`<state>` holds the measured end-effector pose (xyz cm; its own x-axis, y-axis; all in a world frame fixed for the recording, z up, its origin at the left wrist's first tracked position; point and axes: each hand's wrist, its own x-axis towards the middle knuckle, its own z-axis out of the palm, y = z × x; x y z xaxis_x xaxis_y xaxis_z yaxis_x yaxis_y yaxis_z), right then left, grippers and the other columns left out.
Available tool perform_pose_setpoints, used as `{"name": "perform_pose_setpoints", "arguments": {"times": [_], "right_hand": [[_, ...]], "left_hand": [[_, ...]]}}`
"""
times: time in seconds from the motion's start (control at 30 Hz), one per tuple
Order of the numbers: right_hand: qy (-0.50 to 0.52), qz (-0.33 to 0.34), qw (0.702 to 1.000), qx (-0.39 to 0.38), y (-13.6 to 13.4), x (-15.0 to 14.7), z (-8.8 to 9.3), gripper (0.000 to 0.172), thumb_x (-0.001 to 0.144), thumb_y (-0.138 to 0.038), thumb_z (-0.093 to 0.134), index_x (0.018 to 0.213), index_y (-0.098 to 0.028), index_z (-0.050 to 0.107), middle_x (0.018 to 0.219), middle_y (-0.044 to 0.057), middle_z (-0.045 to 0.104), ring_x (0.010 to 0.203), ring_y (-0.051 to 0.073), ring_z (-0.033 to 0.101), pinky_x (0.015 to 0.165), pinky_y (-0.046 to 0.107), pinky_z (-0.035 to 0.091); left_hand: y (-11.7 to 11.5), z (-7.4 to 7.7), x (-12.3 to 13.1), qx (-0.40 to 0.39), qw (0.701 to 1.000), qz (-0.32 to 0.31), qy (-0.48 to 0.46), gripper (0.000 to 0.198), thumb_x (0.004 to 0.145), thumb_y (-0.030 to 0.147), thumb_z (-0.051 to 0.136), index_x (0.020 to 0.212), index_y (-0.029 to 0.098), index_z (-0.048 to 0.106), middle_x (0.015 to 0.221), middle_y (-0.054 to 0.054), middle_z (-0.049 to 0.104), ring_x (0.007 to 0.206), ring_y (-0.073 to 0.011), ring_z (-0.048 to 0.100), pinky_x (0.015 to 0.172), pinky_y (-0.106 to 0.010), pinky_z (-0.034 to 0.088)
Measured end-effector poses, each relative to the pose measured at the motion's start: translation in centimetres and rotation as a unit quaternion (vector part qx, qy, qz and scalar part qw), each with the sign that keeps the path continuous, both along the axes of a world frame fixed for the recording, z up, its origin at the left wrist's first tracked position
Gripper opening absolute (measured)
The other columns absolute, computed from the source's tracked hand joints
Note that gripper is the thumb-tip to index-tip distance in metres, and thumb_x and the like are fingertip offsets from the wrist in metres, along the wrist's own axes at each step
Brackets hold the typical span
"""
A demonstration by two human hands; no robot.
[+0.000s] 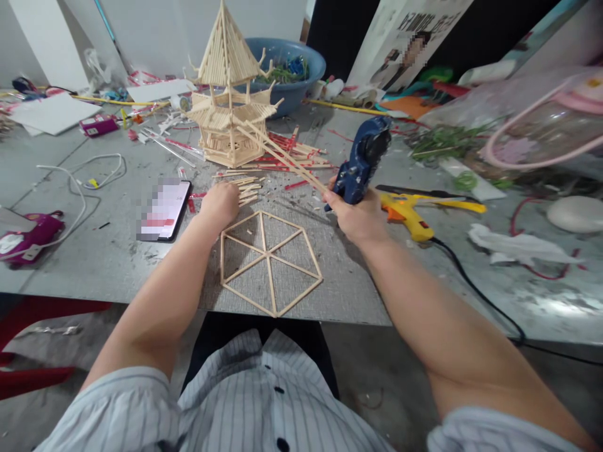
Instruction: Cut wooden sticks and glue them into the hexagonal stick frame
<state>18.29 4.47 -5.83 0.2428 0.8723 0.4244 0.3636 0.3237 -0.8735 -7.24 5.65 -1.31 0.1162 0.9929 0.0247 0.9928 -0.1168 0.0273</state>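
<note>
My right hand (354,212) is closed round a dark blue cutting tool (362,160), and a long wooden stick (282,157) runs from that hand up toward a wooden stick pagoda model (229,100). My left hand (219,202) is curled over a small pile of short cut sticks (247,186); its fingers are folded under and what they hold is hidden. Just in front of both hands lies a flat hexagon frame of sticks with spokes (268,256).
A phone (164,208) lies left of my left hand. A yellow glue gun (414,213) with a black cord sits right of my right hand. Red and wooden stick scraps (292,157), a blue basin (289,69), white cable (80,182) and clutter cover the grey table (94,263).
</note>
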Motion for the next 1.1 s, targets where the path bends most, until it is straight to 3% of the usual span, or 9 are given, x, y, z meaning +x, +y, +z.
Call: {"name": "perform_pose_setpoints", "arguments": {"times": [0.1, 0.2, 0.3, 0.37, 0.47, 0.6, 0.7, 0.87, 1.1], "right_hand": [[-0.002, 0.004, 1.0, 0.004, 0.3, 0.1, -0.3, 0.026, 0.066, -0.039, 0.066, 0.085, -0.022, 0.063, 0.08, 0.006, 0.068, 0.076, 0.025, 0.07, 0.071, 0.042, 0.058], [-0.025, 0.017, 0.999, 0.014, 0.8, 0.4, -0.9, 0.024, 0.068, -0.037, 0.067, 0.086, -0.023, 0.062, 0.082, 0.006, 0.069, 0.078, 0.026, 0.07, 0.075, 0.044, 0.058], [-0.073, 0.046, 0.996, 0.032, 1.1, 0.8, -1.3, 0.022, 0.071, -0.037, 0.068, 0.087, -0.024, 0.061, 0.084, 0.006, 0.069, 0.078, 0.027, 0.069, 0.077, 0.048, 0.057], [-0.125, 0.076, 0.988, 0.056, 1.0, 0.9, -1.4, 0.02, 0.073, -0.038, 0.067, 0.087, -0.026, 0.061, 0.084, 0.007, 0.069, 0.078, 0.028, 0.068, 0.076, 0.049, 0.056], [-0.178, 0.109, 0.975, 0.079, 0.4, 0.8, -1.3, 0.019, 0.076, -0.04, 0.066, 0.086, -0.026, 0.06, 0.081, 0.008, 0.067, 0.074, 0.028, 0.066, 0.073, 0.051, 0.056], [-0.182, 0.125, 0.973, 0.071, -0.2, 0.4, -0.9, 0.015, 0.075, -0.037, 0.065, 0.083, -0.026, 0.059, 0.077, 0.007, 0.066, 0.069, 0.026, 0.064, 0.068, 0.048, 0.055], [-0.153, 0.115, 0.98, 0.047, -0.3, 0.4, -0.4, 0.017, 0.073, -0.037, 0.067, 0.083, -0.025, 0.061, 0.077, 0.006, 0.067, 0.071, 0.026, 0.065, 0.071, 0.048, 0.056], [0.005, 0.077, 0.997, -0.018, 0.1, 0.5, 0.4, 0.025, 0.065, -0.039, 0.073, 0.081, -0.024, 0.062, 0.071, 0.001, 0.065, 0.063, 0.021, 0.064, 0.066, 0.041, 0.057], [0.1, 0.079, 0.992, 0.0, 0.1, 0.6, 0.7, 0.026, 0.066, -0.038, 0.075, 0.084, -0.025, 0.06, 0.068, -0.003, 0.063, 0.06, 0.016, 0.064, 0.059, 0.033, 0.056]], "left_hand": [[0.8, -0.1, -0.4, 0.099, 0.988, 0.07, -0.098, 0.03, 0.096, 0.019, 0.039, 0.105, 0.012, 0.066, 0.115, -0.019, 0.068, 0.11, -0.0303, 0.064, 0.095, -0.041, 0.049], [1.2, -0.2, -0.6, 0.217, 0.95, 0.107, -0.195, 0.029, 0.1, 0.022, 0.034, 0.104, 0.015, 0.062, 0.12, -0.019, 0.065, 0.116, -0.0274, 0.06, 0.101, -0.041, 0.044], [0.8, -0.3, -0.3, 0.315, 0.922, -0.005, -0.223, 0.025, 0.1, 0.023, 0.035, 0.101, 0.019, 0.06, 0.137, -0.014, 0.058, 0.133, -0.0242, 0.049, 0.113, -0.041, 0.033], [0.2, -0.5, 0.3, 0.345, 0.906, -0.101, -0.225, 0.021, 0.099, 0.025, 0.04, 0.097, 0.021, 0.06, 0.136, -0.01, 0.06, 0.138, -0.0239, 0.044, 0.118, -0.043, 0.025], [-0.6, -0.6, 1.2, 0.306, 0.92, -0.16, -0.183, 0.02, 0.099, 0.025, 0.042, 0.095, 0.021, 0.062, 0.113, -0.007, 0.072, 0.127, -0.0232, 0.055, 0.12, -0.046, 0.019], [-0.9, -0.2, 1.6, 0.188, 0.968, -0.142, -0.08, 0.028, 0.1, 0.026, 0.039, 0.099, 0.016, 0.065, 0.089, -0.01, 0.074, 0.094, -0.0234, 0.07, 0.106, -0.045, 0.037], [-1.0, 0.2, 1.5, 0.139, 0.98, -0.141, -0.037, 0.029, 0.101, 0.027, 0.039, 0.102, 0.015, 0.066, 0.092, -0.012, 0.074, 0.092, -0.0259, 0.069, 0.093, -0.04, 0.043], [-1.6, 0.5, 1.9, 0.071, 0.981, -0.162, -0.082, 0.03, 0.1, 0.034, 0.041, 0.104, 0.018, 0.066, 0.099, -0.011, 0.073, 0.091, -0.0247, 0.069, 0.07, -0.03, 0.042], [-2.3, 0.7, 2.6, 0.004, 0.966, -0.205, -0.159, 0.024, 0.096, 0.031, 0.046, 0.097, 0.016, 0.065, 0.081, -0.006, 0.067, 0.075, -0.0193, 0.06, 0.064, -0.027, 0.035]]}}
